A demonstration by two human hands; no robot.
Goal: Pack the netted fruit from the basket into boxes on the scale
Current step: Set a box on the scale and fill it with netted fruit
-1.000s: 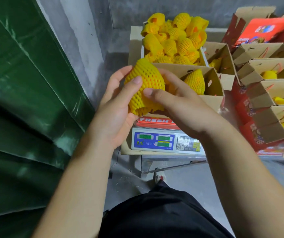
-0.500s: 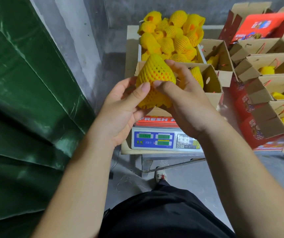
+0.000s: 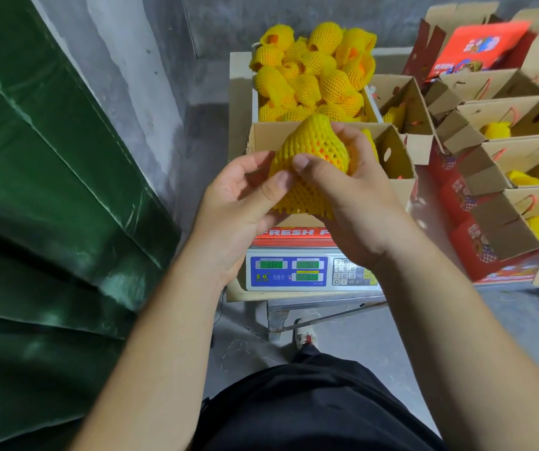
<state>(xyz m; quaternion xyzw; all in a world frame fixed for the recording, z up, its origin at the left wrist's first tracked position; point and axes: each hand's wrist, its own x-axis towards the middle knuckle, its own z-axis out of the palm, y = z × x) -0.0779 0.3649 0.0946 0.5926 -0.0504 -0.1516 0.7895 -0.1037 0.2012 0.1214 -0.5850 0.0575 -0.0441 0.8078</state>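
A fruit in yellow foam netting (image 3: 313,151) is held over the near edge of an open cardboard box (image 3: 263,138) that stands on the scale (image 3: 291,271). My left hand (image 3: 239,203) pinches the net's lower edge with thumb and fingers. My right hand (image 3: 353,203) grips the fruit from the right, thumb across its front. Another netted fruit (image 3: 370,143) lies inside the box, mostly hidden behind my right hand. Behind the box, the basket (image 3: 255,102) is heaped with several netted fruits (image 3: 313,73).
Several open boxes (image 3: 502,157) with red printed sides stand in a row at the right, some holding netted fruit. A green tarp (image 3: 50,190) fills the left side. A grey wall (image 3: 131,60) rises behind. The scale sits on a low metal stand (image 3: 313,307).
The fruit has turned in my hands so its narrow end points up and away. My left thumb has slid down to the net's lower edge. The view has shifted slightly.
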